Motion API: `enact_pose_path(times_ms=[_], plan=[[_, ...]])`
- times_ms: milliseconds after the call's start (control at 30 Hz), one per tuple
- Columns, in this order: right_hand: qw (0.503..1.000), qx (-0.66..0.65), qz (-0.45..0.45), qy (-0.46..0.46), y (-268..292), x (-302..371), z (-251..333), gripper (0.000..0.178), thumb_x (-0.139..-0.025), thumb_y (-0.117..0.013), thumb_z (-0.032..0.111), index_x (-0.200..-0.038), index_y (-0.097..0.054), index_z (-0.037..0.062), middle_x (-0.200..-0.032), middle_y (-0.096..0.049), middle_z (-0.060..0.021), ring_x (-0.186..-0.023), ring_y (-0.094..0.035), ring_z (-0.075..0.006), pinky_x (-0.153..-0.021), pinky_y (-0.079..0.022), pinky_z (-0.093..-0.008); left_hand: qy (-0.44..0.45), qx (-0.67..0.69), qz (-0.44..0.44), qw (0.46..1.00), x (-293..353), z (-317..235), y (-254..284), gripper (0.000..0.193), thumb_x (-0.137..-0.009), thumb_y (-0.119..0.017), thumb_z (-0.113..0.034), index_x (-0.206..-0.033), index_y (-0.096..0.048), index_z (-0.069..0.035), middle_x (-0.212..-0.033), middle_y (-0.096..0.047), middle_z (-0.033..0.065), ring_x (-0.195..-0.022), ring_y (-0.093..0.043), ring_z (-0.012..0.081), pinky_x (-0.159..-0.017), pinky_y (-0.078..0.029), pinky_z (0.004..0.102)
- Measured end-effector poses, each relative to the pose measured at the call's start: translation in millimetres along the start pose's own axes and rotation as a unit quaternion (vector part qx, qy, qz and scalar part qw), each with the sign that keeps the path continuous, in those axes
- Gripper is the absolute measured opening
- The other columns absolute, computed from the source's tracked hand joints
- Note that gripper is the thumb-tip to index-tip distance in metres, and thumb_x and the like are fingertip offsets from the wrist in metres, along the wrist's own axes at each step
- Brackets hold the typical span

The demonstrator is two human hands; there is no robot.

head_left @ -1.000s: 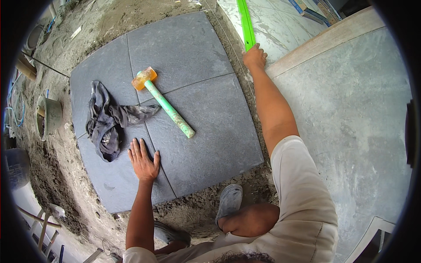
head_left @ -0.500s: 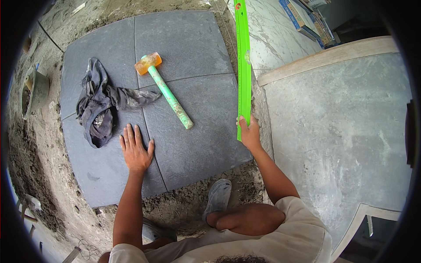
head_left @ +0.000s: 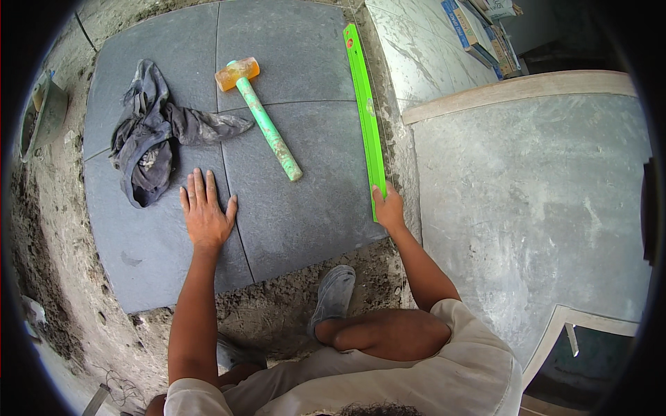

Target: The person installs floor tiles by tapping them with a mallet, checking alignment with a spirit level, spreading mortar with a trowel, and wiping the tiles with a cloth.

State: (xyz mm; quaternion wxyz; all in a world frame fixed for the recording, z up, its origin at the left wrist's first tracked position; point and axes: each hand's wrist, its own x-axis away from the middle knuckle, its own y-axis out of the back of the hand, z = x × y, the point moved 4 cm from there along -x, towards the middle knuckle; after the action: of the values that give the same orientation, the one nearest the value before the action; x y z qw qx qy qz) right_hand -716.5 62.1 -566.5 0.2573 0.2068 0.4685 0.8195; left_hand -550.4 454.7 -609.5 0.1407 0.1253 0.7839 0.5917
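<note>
My right hand [head_left: 390,206] grips the near end of a long green spirit level [head_left: 365,104], which lies along the right edge of the dark grey floor tiles [head_left: 298,215]. Flat on the near left tile rests my left hand [head_left: 207,211], fingers spread and holding nothing. Just beyond it is a crumpled dark grey cloth [head_left: 149,139], streaked with pale dirt. A mallet [head_left: 267,125] with an amber head and a worn green handle lies across the tiles between the cloth and the level.
Rough mortar and soil [head_left: 62,229] border the tiles at left and front. A bucket [head_left: 47,114] stands at the far left. To the right are a grey wall panel [head_left: 520,194] with a wooden edge, pale marbled tiles [head_left: 416,55] and stacked boxes [head_left: 479,35].
The level's far end has swung left and come down, from over the strip beside the tiles to their right edge. The whole view has shifted slightly; my left hand stays flat.
</note>
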Motion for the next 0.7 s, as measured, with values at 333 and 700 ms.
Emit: enact_pose_path(times_ms=[333,700], plan=[[0.995,0.095,-0.012,-0.007,10.0,10.1,-1.8,0.026,-0.09,-0.064,0.024,-0.095,-0.064,-0.0013,-0.084,-0.066,-0.0258,-0.08,-0.064,-0.0445,-0.072,-0.05,-0.0495,-0.021,-0.014,-0.014,1.0,-1.4,0.6,-4.3,0.073,-0.093,-0.053,-0.046,-0.149,-0.035,-0.003,-0.157,-0.028,0.021,-0.146,-0.024,0.0355,-0.12,-0.013,0.0504],[0.998,0.059,-0.029,-0.019,13.1,15.2,-8.2,0.027,-0.089,-0.066,0.024,-0.096,-0.062,-0.0022,-0.091,-0.064,-0.0228,-0.086,-0.063,-0.0418,-0.075,-0.05,-0.0485,-0.046,-0.036,-0.009,0.998,-1.3,-1.6,-8.1,0.073,-0.094,-0.052,-0.05,-0.151,-0.034,-0.009,-0.158,-0.026,0.0216,-0.146,-0.022,0.0396,-0.119,-0.013,0.0527]])
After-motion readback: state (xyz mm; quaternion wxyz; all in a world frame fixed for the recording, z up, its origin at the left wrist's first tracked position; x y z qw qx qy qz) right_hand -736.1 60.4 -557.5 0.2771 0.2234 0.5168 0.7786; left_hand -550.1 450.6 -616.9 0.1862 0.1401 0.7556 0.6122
